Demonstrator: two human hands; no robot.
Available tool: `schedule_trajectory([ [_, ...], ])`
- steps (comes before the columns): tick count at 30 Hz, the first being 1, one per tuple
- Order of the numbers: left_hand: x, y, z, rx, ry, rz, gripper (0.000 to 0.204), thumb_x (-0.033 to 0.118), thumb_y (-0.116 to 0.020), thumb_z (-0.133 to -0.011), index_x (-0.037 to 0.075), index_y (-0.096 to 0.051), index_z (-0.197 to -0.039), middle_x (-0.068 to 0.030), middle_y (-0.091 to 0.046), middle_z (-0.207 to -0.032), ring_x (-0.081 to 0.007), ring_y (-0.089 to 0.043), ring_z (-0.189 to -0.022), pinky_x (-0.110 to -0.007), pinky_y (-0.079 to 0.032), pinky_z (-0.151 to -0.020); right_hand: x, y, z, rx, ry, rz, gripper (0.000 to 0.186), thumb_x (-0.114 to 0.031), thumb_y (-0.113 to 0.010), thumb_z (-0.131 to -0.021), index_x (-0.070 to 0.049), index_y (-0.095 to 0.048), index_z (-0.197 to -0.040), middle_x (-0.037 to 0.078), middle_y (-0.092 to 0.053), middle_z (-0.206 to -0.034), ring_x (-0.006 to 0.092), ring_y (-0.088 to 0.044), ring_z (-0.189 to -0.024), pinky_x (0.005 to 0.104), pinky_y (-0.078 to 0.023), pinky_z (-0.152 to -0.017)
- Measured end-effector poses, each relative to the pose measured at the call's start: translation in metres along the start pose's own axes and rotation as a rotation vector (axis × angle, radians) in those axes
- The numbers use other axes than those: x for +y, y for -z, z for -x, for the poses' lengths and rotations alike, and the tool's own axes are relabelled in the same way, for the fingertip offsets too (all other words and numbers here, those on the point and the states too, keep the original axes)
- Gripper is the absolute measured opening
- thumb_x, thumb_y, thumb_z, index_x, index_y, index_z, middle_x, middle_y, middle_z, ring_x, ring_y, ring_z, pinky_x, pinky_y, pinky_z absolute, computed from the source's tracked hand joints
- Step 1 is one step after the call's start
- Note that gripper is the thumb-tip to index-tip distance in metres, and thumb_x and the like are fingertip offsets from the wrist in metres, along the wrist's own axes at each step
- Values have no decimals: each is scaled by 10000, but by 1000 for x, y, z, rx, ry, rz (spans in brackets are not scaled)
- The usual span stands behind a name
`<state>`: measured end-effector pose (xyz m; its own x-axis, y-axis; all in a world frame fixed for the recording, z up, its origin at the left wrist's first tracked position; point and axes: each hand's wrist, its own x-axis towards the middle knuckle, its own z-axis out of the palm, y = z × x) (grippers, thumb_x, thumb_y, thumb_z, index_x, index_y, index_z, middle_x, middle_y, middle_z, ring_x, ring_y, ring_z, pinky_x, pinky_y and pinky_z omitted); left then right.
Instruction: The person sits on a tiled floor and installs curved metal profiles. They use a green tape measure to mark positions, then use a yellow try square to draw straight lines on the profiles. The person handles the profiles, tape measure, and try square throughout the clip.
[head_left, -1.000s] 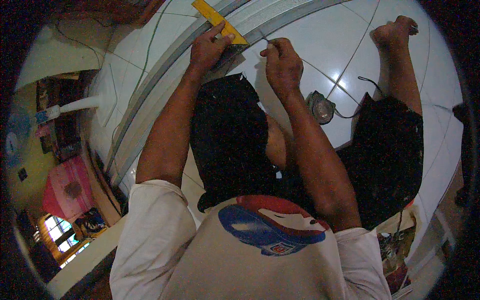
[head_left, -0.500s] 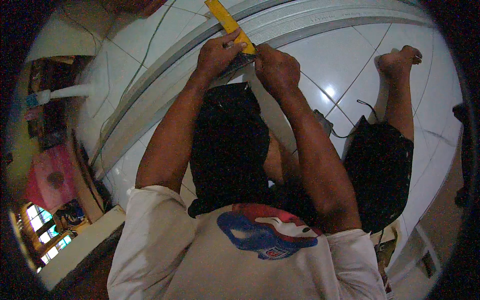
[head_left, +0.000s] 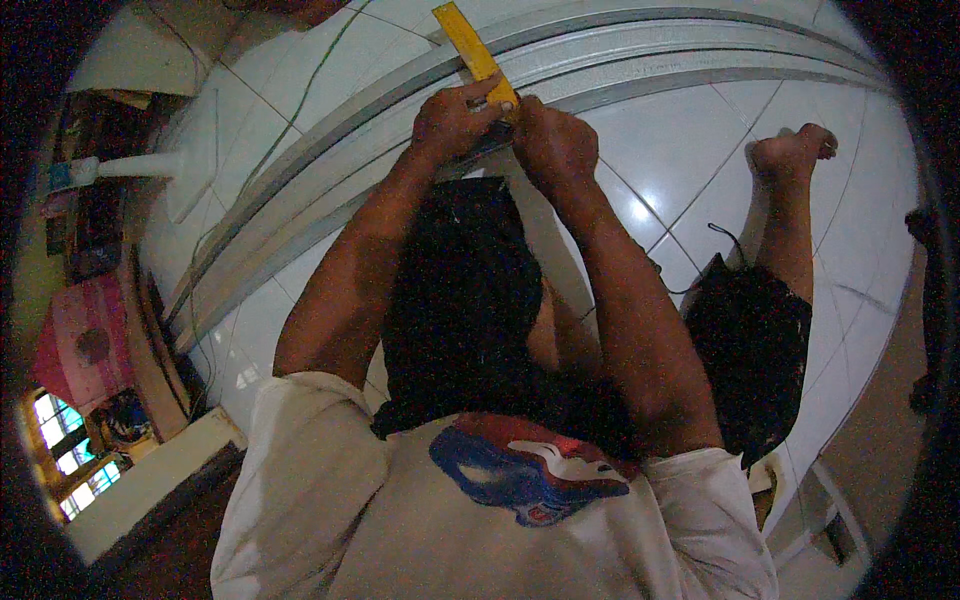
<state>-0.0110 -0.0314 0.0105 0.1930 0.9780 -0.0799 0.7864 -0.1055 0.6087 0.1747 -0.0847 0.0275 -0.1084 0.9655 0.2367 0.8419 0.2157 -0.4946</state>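
A flat yellow ruler (head_left: 468, 42) lies slantwise across long grey metal channels (head_left: 640, 68) on the tiled floor. My left hand (head_left: 452, 122) is closed on the ruler's near end, its thumb and forefinger pressing the yellow face. Right beside that end, my right hand (head_left: 556, 145) is curled tight with its fingertips pinched together. Whatever it may hold is hidden by the fingers. Between the hands is a dark patch, too dim to make out.
A green cord (head_left: 308, 88) runs over the white tiles (head_left: 690, 165) at the left. My bent leg in black shorts (head_left: 455, 290) is between my arms; the other leg (head_left: 790, 220) stretches out right. A pink cloth (head_left: 85, 345) hangs at the far left.
The view has shifted slightly, so the channels and ruler appear lower and further right. Both hands stay together at the ruler's near end; the left sits a little nearer the right.
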Motion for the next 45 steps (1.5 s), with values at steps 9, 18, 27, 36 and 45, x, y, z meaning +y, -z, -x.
schedule_trajectory([
  [9,2,-1,2,50,4,-85,573,566,-711,-922,309,-663,-1432,-171,-770,-1157,-363,-739,-1045,-461,-572,-936,-14,16,-17,-155,-40,97,171,-230,-656,-934,-92,-697,-1027,178,-751,-837,393,-750,-781,528,-587,-690],
  [18,2,13,8,107,-32,-62,581,531,-724,-916,295,-654,-1442,-147,-771,-1152,-354,-734,-1064,-449,-571,-950,26,12,38,-81,-277,-451,296,-192,-625,-986,-36,-715,-1221,181,-748,-910,269,-763,-917,433,-613,-781],
  [27,-11,22,6,126,135,169,633,494,-723,-918,159,-624,-1445,-207,-747,-1158,-392,-725,-1041,-478,-558,-934,1,8,32,-101,-623,-1344,344,-232,-668,-1019,69,-643,-1184,179,-722,-1048,266,-743,-905,393,-644,-797],
  [36,-39,38,0,195,-304,-156,366,359,-819,-843,64,-802,-1059,-175,-642,-1005,-356,-627,-1031,-477,-513,-940,131,126,57,580,-554,-1022,252,-146,-598,-1070,30,-648,-1244,140,-716,-1041,222,-711,-1046,375,-630,-799],
  [45,-42,38,0,264,-319,-96,327,339,-797,-870,77,-818,-1065,-153,-639,-1022,-339,-623,-1025,-464,-508,-943,209,119,86,387,-168,-39,223,-124,-596,-1067,36,-566,-1220,204,-728,-1095,289,-747,-1008,371,-650,-822],
])
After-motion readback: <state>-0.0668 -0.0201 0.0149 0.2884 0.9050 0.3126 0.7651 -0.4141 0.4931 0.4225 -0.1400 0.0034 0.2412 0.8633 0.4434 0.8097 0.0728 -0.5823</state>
